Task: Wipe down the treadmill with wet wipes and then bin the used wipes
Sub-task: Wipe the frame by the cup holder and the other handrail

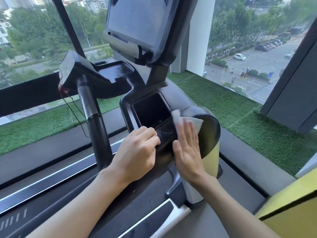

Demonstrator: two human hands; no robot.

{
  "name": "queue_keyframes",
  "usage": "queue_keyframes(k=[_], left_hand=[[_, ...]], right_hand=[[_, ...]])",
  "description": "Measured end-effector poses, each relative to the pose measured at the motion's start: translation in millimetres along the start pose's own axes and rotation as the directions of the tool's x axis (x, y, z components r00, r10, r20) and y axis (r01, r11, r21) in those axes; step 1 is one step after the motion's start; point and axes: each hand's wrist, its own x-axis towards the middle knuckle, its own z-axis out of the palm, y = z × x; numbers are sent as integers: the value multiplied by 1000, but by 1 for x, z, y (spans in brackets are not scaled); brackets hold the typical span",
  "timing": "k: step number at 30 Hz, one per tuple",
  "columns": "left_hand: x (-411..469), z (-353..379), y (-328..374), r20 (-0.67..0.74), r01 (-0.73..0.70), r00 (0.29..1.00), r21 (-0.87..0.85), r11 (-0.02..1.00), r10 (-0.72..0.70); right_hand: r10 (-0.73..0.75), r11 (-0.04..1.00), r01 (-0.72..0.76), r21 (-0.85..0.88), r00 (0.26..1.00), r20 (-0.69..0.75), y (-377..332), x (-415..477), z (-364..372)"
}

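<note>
A black treadmill console [120,71] with a dark screen [137,19] fills the middle of the view. Its right side holds a deep storage pocket [151,110] beside a rounded black and yellow side cover [211,134]. My right hand [187,148] lies flat with straight fingers, pressing a white wet wipe [188,120] against the console edge between the pocket and the cover. My left hand [137,152] grips the near rim of the pocket with curled fingers.
A black handlebar post [92,117] rises at the left with a thin cord hanging from it. The belt and side rails [51,179] run below. Green artificial turf [240,117] borders the windows. A yellow panel [291,212] stands at the lower right.
</note>
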Motion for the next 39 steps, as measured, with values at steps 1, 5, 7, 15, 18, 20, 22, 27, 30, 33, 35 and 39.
queue_keyframes(k=[1,5,7,15,18,20,22,27,30,33,35,39], left_hand=[[1,0,0,3,4,1000,3,1000,-4],[2,1,1,27,12,1000,14,1000,-13],[2,1,1,25,22,999,14,1000,-22],[3,3,1,8,34,999,2,999,-34],[3,4,0,8,29,1000,11,1000,-29],[3,4,1,13,27,1000,16,1000,-27],[4,5,1,11,27,1000,20,999,-27],[3,5,1,7,30,1000,16,999,-30],[2,6,1,12,35,999,23,999,-35],[3,6,-1,13,30,999,20,999,-30],[3,7,-2,2,24,1000,26,999,-24],[3,9,-2,-15,22,1000,31,999,-21]], right_hand=[[120,990,-117,74,992,-32,-3,3,3],[84,987,-82,141,996,-11,-42,-28,32],[18,995,-14,102,999,-38,-36,-33,34],[126,961,-115,251,992,-27,-58,-56,49],[268,904,-245,351,963,-17,-48,-49,54],[445,771,-379,512,895,-6,-55,-31,48],[472,698,-403,592,881,42,-74,-34,48],[541,553,-426,716,837,81,-77,-45,52],[672,428,-447,786,739,54,-83,-29,41],[629,376,-448,812,766,132,-94,-48,48],[652,244,-535,809,708,271,-83,-48,52],[773,-29,-649,760,467,429,-72,-33,52]])
